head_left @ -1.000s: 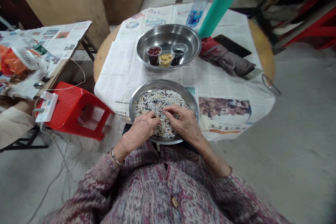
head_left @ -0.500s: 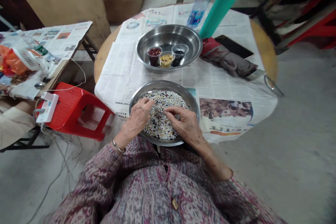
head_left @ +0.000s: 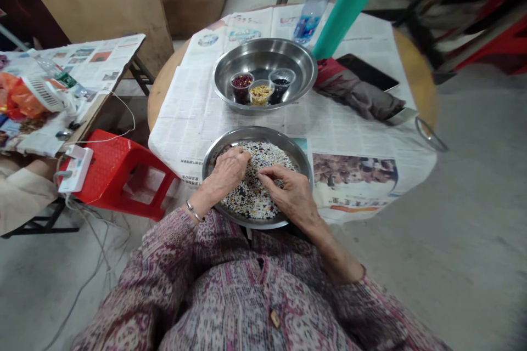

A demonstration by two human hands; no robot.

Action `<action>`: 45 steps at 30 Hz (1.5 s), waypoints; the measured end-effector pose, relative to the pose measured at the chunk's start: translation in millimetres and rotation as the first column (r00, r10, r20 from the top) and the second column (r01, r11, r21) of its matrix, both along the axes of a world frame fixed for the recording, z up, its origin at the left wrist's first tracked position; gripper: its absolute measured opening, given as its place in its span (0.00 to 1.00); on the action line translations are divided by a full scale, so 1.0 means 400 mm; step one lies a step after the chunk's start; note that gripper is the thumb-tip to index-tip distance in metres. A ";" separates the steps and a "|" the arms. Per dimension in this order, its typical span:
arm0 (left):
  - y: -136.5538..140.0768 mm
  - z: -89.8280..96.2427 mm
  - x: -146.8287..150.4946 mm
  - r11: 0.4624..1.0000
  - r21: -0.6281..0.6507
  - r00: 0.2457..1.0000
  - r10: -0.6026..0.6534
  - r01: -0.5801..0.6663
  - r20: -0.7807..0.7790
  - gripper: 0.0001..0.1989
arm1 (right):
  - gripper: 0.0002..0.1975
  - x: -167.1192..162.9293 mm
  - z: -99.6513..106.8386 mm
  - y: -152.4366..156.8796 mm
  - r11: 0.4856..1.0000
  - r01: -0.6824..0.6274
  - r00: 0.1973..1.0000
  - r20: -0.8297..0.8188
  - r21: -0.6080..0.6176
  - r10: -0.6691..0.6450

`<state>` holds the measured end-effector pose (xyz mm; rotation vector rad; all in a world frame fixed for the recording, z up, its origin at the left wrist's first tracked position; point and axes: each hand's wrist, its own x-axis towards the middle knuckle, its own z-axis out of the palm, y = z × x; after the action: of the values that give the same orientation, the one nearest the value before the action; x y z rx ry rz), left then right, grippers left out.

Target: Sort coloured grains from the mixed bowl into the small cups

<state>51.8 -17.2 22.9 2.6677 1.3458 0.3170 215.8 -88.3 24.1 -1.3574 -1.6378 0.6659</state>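
On my remote feed I see newspaper (head_left: 181, 104) spread across the wooden desk (head_left: 416, 79). Toward the desk's far edge I make out a blue-capped plastic bottle (head_left: 315, 5) and a tall teal cylinder (head_left: 349, 8), its top cut off from my view. On the desk's right part I have a grey-and-red cloth bundle (head_left: 358, 90) beside a flat black phone (head_left: 369, 72). Left of the desk stands a red plastic stool (head_left: 109, 156) bearing a white power strip (head_left: 78, 173); farther left of the desk, a white fan (head_left: 44, 93) sits by orange plastic (head_left: 16, 93).
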 end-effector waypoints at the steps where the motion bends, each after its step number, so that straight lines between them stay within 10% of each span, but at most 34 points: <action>1: 0.003 -0.002 -0.001 1.000 -0.001 1.000 -0.003 0.003 0.002 0.10 | 0.07 0.000 0.000 0.000 1.000 -0.001 1.000 0.000 0.000 0.001; 45: -0.037 0.059 -0.066 0.992 -0.128 1.000 0.015 -0.012 0.025 0.08 | 0.10 0.010 -0.019 -0.005 0.984 0.140 0.959 -0.231 -0.110 -0.162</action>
<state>25.3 -31.8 46.4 2.5425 1.3300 0.2573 219.9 -90.3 16.6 -1.3939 -1.3123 0.7892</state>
